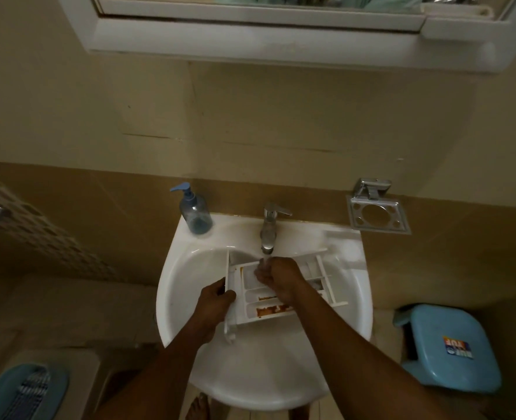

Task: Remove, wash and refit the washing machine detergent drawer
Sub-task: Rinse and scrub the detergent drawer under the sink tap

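Observation:
The white detergent drawer (259, 298) lies across the white sink (190, 268), with brown residue in its near compartments. My left hand (216, 297) grips the drawer's front panel at its left end. My right hand (276, 275) is pressed into a far compartment, fingers curled, right under the tap (270, 225). Water runs from the tap onto my right hand and the drawer. Whether my right hand holds anything is hidden.
A blue pump bottle (194, 212) stands on the sink's back left corner. A metal holder (378, 215) is fixed to the wall at the right. A blue stool (451, 347) stands on the floor right of the sink, a blue mat (23, 392) lower left. A mirror cabinet (281, 34) hangs above.

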`<act>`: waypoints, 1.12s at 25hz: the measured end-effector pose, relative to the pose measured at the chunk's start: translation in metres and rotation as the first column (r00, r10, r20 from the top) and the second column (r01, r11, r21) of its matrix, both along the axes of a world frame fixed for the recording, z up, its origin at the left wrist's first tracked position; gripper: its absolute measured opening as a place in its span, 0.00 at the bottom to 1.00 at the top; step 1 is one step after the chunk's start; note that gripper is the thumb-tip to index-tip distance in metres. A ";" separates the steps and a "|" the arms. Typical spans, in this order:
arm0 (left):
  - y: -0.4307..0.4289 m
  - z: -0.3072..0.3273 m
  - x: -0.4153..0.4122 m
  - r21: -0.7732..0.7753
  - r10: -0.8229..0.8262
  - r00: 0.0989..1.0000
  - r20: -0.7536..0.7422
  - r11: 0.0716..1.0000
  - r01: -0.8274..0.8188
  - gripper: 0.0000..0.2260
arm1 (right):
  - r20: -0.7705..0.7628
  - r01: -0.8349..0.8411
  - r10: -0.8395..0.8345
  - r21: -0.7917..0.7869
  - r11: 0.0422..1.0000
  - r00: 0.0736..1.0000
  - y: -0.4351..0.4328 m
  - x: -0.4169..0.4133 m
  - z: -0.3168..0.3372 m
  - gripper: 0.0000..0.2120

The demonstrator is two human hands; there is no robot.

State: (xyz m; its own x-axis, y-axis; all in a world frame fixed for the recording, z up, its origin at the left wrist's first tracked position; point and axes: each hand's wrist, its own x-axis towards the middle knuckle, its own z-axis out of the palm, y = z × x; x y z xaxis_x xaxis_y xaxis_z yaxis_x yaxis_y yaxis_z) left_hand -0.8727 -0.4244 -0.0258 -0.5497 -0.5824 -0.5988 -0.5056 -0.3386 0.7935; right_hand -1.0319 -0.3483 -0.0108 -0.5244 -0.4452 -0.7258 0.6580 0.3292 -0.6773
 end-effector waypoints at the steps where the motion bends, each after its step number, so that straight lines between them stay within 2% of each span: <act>1: 0.003 0.000 -0.002 0.023 0.007 1.000 -0.001 1.000 -0.007 0.13 | 0.125 0.117 -0.107 -0.073 0.990 0.986 0.002 0.006 0.001 0.06; 3: 0.008 -0.001 -0.006 0.050 0.008 1.000 0.003 0.999 -0.008 0.13 | 0.308 0.255 -0.194 -0.171 0.952 0.931 0.000 0.012 -0.003 0.05; 4: 0.009 -0.001 -0.008 0.057 0.000 1.000 0.008 0.998 0.000 0.13 | 0.306 0.207 -0.141 -0.196 0.959 0.942 0.000 0.015 -0.002 0.06; 5: 0.011 -0.001 -0.010 0.064 -0.008 1.000 0.013 0.998 0.007 0.13 | 0.241 0.102 -0.056 -0.182 0.978 0.969 -0.001 0.016 -0.002 0.07; 7: 0.013 -0.001 -0.014 0.082 -0.013 1.000 0.027 0.997 0.011 0.14 | -0.049 -0.177 0.177 0.014 0.984 0.983 -0.004 0.013 0.003 0.12; 8: 0.014 0.000 -0.014 0.084 -0.016 0.999 0.031 0.996 0.014 0.13 | -0.157 -0.223 0.249 0.166 0.961 0.956 -0.004 0.009 0.005 0.13; 9: 0.014 0.001 -0.015 0.082 -0.021 0.999 0.031 0.997 0.018 0.13 | -0.230 -0.188 0.256 0.281 0.941 0.939 -0.002 0.005 0.005 0.14; 10: 0.013 0.003 -0.014 0.077 -0.024 0.999 0.025 0.997 0.022 0.13 | -0.264 -0.118 0.204 0.307 0.944 0.943 0.001 0.001 0.003 0.13; 11: 0.012 0.005 -0.012 0.068 -0.028 0.999 0.016 0.997 0.027 0.13 | -0.241 -0.047 0.112 0.259 0.965 0.964 0.004 -0.002 0.000 0.11; 13: 0.008 0.008 -0.009 0.045 -0.035 0.999 0.003 0.998 0.035 0.12 | -0.012 0.152 -0.151 0.044 0.987 0.988 0.006 -0.001 -0.005 0.07; 14: 0.006 0.009 -0.006 0.029 -0.038 0.999 -0.001 0.999 0.038 0.12 | 0.088 0.213 -0.210 -0.022 0.977 0.974 0.006 0.003 -0.005 0.06; 15: 0.005 0.009 -0.004 0.010 -0.041 0.999 -0.004 0.999 0.041 0.13 | 0.113 0.207 -0.199 -0.060 0.977 0.973 0.006 0.006 -0.006 0.05; 17: 0.003 0.011 0.000 -0.038 -0.037 0.999 -0.020 0.999 0.036 0.14 | -0.021 -0.017 0.016 -0.030 0.999 1.000 0.004 0.010 -0.004 0.05; 19: 0.001 0.012 0.001 -0.100 -0.019 0.999 -0.041 0.995 0.015 0.15 | -0.141 -0.285 0.309 0.165 0.944 0.941 0.001 0.012 -0.002 0.05; 20: 0.002 0.014 0.000 -0.130 -0.009 0.999 -0.050 0.992 0.003 0.15 | -0.197 -0.324 0.383 0.273 0.906 0.903 0.000 0.012 -0.003 0.06; 21: 0.001 0.015 0.000 -0.153 0.001 0.999 -0.052 0.988 -0.009 0.15 | -0.287 -0.270 0.374 0.341 0.900 0.882 -0.001 0.012 -0.003 0.07; 22: 0.001 0.017 0.000 -0.168 0.012 0.998 -0.056 0.986 -0.021 0.16 | -0.400 -0.139 0.290 0.367 0.920 0.869 -0.001 0.010 -0.002 0.09; 24: 0.000 0.017 0.002 -0.196 0.022 0.998 -0.053 0.980 -0.032 0.20 | -0.551 0.134 0.060 0.306 0.943 0.833 0.005 0.002 0.011 0.11; 25: 0.000 0.018 0.004 -0.215 0.025 0.999 -0.048 0.976 -0.035 0.22 | -0.624 0.233 0.004 0.297 0.926 0.781 0.008 -0.004 0.018 0.11; 27: -0.001 0.018 0.009 -0.243 0.043 0.997 -0.056 0.968 -0.056 0.24 | -0.759 0.278 0.061 0.310 0.909 0.648 0.012 -0.021 0.035 0.14; 28: -0.002 0.019 0.011 -0.251 0.049 0.997 -0.065 0.966 -0.064 0.24 | -0.810 0.218 0.126 0.299 0.929 0.572 0.011 -0.030 0.040 0.18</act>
State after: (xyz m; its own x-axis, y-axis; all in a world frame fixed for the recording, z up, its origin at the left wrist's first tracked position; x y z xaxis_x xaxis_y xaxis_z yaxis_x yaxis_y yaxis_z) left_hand -0.8620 -0.4266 -0.0070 -0.5410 -0.7419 -0.3961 -0.4419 -0.1500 0.8844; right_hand -1.0623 -0.3376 0.0287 -0.9709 -0.2276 -0.0740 -0.0873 0.6244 -0.7762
